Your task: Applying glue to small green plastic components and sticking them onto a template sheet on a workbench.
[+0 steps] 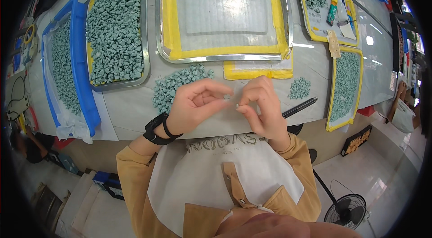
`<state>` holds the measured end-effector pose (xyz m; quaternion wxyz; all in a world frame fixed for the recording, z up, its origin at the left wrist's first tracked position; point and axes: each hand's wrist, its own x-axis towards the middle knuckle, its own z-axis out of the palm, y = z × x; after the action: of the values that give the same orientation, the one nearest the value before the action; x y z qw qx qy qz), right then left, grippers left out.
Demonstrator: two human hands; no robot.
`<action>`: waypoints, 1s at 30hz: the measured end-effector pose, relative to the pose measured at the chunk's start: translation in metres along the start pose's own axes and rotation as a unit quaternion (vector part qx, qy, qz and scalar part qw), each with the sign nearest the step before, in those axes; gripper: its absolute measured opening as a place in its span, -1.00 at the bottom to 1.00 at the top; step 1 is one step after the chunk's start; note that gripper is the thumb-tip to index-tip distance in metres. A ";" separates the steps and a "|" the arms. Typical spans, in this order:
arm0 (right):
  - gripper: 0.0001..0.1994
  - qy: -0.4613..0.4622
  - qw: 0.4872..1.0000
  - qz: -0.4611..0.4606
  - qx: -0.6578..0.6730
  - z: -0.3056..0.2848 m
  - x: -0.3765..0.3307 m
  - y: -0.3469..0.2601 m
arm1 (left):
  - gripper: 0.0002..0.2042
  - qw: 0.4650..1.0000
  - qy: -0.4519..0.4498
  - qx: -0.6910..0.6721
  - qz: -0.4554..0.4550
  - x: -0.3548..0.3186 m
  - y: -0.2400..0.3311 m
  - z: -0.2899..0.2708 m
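My left hand (191,104), with a black watch on its wrist, is curled over the table's near edge. A small grey-green stone-like piece (227,97) shows at its thumb and fingertips. Facing it, a short gap away, my right hand (264,105) is closed in a pinch; whatever is in it is too small to make out. Behind my left hand lies a loose pile of larger grey-green pieces (173,86). To the right of my right hand sits a small heap of finer pieces (300,88), with dark pen-like tools or tweezers (300,107) just nearer.
A large yellow-edged metal tray (168,13) stands ahead. At left are a metal tray of pieces (145,26) and a blue bin (81,58). At right are a yellow-rimmed tray of fine pieces (330,103) and another (310,24) holding a green tube (332,13).
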<state>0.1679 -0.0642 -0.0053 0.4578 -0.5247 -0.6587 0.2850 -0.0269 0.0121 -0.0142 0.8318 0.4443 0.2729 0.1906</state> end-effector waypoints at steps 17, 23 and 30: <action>-0.79 0.026 0.997 -0.014 -0.075 0.004 0.001 -0.002 | -0.77 0.975 -0.003 0.178 0.129 0.002 -0.003 0.000; -0.73 0.059 0.989 -0.064 -0.123 0.004 0.003 -0.008 | -0.78 0.999 0.019 -0.025 0.012 -0.001 0.004 0.001; -0.72 0.063 0.971 -0.104 -0.205 0.004 0.001 -0.005 | -0.79 0.999 0.017 0.044 0.025 0.001 0.002 0.000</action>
<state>0.1621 -0.0643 -0.0026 0.4080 -0.5532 -0.7237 0.0613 -0.0260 0.0139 -0.0130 0.8016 0.4837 0.2840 0.2067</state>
